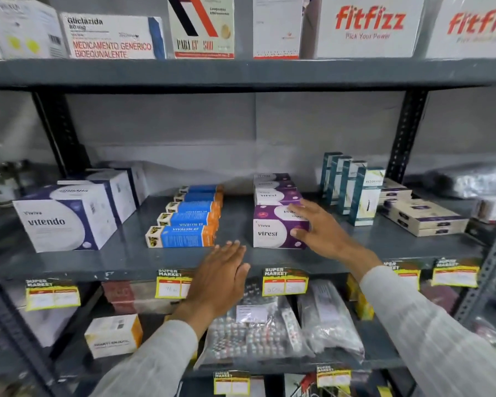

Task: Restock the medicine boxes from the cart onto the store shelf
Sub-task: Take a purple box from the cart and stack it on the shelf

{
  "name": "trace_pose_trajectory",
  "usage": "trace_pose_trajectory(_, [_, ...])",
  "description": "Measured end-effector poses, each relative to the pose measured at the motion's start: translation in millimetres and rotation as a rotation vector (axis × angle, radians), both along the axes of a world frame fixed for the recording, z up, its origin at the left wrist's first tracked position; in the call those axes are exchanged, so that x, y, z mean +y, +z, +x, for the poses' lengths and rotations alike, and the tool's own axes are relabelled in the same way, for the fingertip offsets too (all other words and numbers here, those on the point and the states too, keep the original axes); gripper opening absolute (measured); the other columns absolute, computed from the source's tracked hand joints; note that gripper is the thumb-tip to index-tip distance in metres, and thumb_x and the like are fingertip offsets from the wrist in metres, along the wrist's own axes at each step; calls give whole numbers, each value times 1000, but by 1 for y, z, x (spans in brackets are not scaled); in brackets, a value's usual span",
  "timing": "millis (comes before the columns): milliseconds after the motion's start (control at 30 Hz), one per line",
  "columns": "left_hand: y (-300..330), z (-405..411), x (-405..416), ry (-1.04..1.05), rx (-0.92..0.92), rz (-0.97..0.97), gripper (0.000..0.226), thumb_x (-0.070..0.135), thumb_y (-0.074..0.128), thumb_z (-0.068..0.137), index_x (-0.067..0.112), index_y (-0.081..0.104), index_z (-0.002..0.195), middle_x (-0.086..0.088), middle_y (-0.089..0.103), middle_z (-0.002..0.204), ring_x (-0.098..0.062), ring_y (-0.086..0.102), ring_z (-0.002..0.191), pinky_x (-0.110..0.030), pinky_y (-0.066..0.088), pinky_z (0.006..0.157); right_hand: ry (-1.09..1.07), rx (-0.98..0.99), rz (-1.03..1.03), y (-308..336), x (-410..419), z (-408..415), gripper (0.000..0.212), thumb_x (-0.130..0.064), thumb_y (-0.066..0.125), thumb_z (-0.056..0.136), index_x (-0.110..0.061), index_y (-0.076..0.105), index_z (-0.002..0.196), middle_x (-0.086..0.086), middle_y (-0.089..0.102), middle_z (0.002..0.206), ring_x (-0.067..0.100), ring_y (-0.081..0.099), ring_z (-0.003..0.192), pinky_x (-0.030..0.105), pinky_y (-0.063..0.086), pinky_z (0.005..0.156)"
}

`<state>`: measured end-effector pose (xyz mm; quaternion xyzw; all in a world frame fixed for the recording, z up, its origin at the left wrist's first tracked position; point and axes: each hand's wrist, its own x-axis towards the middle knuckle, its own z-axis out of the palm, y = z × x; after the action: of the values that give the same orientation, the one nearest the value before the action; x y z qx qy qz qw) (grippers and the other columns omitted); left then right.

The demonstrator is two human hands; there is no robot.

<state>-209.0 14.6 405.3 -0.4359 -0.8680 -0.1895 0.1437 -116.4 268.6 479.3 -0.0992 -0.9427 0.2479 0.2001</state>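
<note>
My right hand grip: apart, flat on purple-and-white cardboard box, middle right | left hand grip: apart, empty | grey metal shelf | push box straight, gently.

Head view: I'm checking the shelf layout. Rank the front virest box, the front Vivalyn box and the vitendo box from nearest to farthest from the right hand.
1. front virest box, under the right hand.
2. front Vivalyn box, mid-shelf, to its left.
3. vitendo box, far left.
</note>
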Motion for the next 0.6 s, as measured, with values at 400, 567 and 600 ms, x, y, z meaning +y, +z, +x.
trace_pose_trajectory(400, [-141, 107, -16, -235, -14, 211, 48, 23, 54, 101, 12, 50, 147, -5, 43, 159, -20, 31, 153, -39, 23, 127, 15, 424, 57, -158, -43, 147, 27, -8, 60, 93, -11, 72, 117, 2, 65, 125, 14, 58, 124, 22, 41, 105])
trace_pose_trajectory(567, [-243, 166, -19, -213, -314, -58, 46, 27, 57, 100, 13, 56, 144, -6, 52, 153, -23, 46, 145, -29, 19, 124, -66, 10, -205, -280, -46, 203, 32, -5, 62, 86, -20, 74, 111, -3, 69, 116, 11, 65, 111, 29, 53, 95])
trace_pose_trajectory(600, [-261, 177, -20, -211, -357, -103, 45, 27, 57, 98, 13, 58, 141, -7, 56, 149, -24, 50, 141, -30, 22, 123, -89, -84, -263, -305, -45, 213, 32, -3, 65, 87, -21, 75, 112, -3, 70, 117, 12, 66, 109, 34, 56, 93])
